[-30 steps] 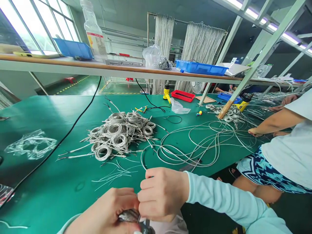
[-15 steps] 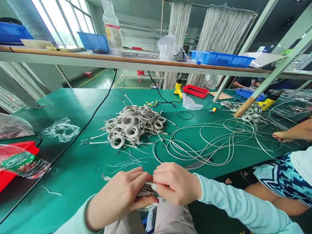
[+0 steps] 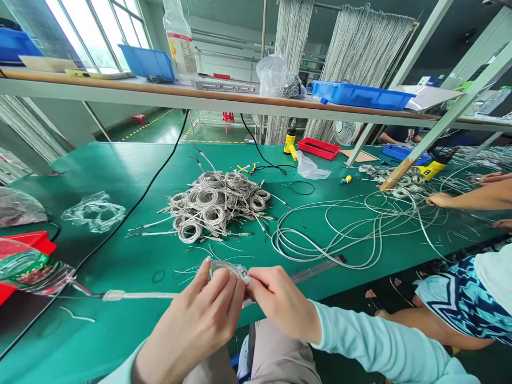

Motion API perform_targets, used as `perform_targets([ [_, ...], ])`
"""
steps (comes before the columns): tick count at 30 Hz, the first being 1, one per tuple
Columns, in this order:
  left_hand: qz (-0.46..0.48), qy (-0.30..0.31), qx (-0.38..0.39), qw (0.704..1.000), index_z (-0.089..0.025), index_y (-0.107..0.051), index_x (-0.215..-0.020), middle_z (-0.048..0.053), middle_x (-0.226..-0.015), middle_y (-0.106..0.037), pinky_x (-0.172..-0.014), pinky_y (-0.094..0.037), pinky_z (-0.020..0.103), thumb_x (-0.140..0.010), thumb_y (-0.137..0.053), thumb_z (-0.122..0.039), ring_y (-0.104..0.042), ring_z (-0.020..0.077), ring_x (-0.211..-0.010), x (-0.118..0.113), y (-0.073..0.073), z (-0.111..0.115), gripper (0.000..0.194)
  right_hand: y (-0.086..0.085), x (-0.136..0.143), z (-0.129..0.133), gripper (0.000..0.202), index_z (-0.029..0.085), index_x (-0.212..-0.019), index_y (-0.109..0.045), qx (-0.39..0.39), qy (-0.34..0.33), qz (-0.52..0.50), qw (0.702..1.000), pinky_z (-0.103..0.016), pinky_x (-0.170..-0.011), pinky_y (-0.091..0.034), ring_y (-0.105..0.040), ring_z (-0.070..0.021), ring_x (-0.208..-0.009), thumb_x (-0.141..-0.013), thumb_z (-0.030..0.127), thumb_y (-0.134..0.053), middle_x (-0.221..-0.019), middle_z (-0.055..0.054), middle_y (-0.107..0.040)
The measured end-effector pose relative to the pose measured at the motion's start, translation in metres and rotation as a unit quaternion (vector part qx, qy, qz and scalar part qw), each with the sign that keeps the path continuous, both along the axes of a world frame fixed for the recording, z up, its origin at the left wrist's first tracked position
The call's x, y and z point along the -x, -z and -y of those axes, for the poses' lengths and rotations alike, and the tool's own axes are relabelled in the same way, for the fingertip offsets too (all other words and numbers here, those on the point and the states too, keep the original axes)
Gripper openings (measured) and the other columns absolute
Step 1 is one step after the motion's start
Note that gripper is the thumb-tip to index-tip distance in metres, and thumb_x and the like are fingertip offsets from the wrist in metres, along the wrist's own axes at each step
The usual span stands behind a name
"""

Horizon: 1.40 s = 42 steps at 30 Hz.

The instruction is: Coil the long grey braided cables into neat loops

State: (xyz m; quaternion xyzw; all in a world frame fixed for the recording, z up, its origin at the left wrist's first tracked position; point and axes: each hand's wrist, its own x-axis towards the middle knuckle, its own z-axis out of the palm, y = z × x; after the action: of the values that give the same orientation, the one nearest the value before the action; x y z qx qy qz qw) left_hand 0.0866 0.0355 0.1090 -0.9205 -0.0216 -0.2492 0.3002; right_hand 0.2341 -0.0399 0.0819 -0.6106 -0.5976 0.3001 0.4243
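My left hand (image 3: 212, 304) is wrapped round a coil of braided silvery cable (image 3: 228, 266) just over the table's front edge. From under this hand a pale cable end (image 3: 144, 295) with a clear sleeve sticks out leftward, ending in thin stripped wires. My right hand (image 3: 276, 298) pinches at the right side of the same coil, its thumb and forefinger closed; what exactly lies between these fingertips is hidden. Straight ahead lies a pile of similar coiled cables (image 3: 212, 205), with short loose wires (image 3: 200, 264) between it and my hands.
Long loose cable loops (image 3: 332, 245) and a steel ruler (image 3: 318, 269) lie to the right, near a co-worker's hand (image 3: 440, 200). Yellow heat gun (image 3: 290, 143) and red tray (image 3: 319, 148) stand behind. A black cord (image 3: 136, 205) crosses the left side. A shelf (image 3: 224, 101) spans overhead.
Both hands have turned and the coil now shows above my left fingers. A cable end has come into view pointing left. The co-worker's hand has shifted left and the long loops have slid right.
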Motion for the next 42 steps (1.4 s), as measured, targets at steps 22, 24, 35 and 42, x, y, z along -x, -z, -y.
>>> perform_targets([
  [22,-0.044,0.121,0.282,0.951,-0.017,-0.052,-0.071,-0.001,-0.062,-0.051,-0.047,-0.034,0.026,-0.091,-0.054,-0.042,-0.044,0.013,-0.055,0.005,-0.011,-0.012,0.033,-0.025,-0.034,0.0,0.026,0.017,-0.066,-0.052,-0.428,-0.164,0.461,0.76,-0.031,-0.059,-0.027,-0.037,-0.0138,-0.058,-0.09,0.011,-0.042,-0.061,0.001,-0.046],
  [24,-0.03,0.104,0.241,0.965,-0.016,-0.051,-0.069,-0.001,-0.062,-0.051,-0.048,-0.036,0.027,-0.093,-0.051,-0.038,-0.045,0.0143,-0.056,0.005,-0.011,-0.011,0.032,-0.022,-0.027,0.003,0.029,0.017,-0.062,-0.046,-0.36,-0.135,0.404,0.83,-0.03,-0.056,-0.025,-0.034,-0.0139,-0.057,-0.088,0.01,-0.037,-0.06,-0.001,-0.043],
  [35,-0.004,0.022,0.016,1.0,-0.012,-0.061,-0.077,0.003,-0.067,-0.058,-0.08,-0.048,0.044,-0.09,-0.037,-0.002,-0.051,0.0192,-0.064,0.007,-0.005,0.0,0.029,-0.003,-0.013,-0.003,0.032,0.018,-0.065,-0.039,0.107,-0.11,-0.205,0.967,-0.02,-0.046,-0.028,-0.033,-0.0078,-0.051,-0.094,0.033,-0.04,-0.059,0.003,-0.04],
  [42,-0.009,0.083,0.217,0.972,-0.016,-0.054,-0.074,-0.001,-0.063,-0.051,-0.053,-0.039,0.028,-0.094,-0.05,-0.033,-0.047,0.015,-0.058,0.013,-0.013,-0.011,0.026,-0.023,-0.036,0.007,0.041,0.011,-0.103,-0.059,-0.316,-0.096,0.389,0.86,-0.035,-0.067,-0.035,-0.051,-0.0182,-0.074,-0.099,0.043,-0.034,-0.091,-0.009,-0.062],
])
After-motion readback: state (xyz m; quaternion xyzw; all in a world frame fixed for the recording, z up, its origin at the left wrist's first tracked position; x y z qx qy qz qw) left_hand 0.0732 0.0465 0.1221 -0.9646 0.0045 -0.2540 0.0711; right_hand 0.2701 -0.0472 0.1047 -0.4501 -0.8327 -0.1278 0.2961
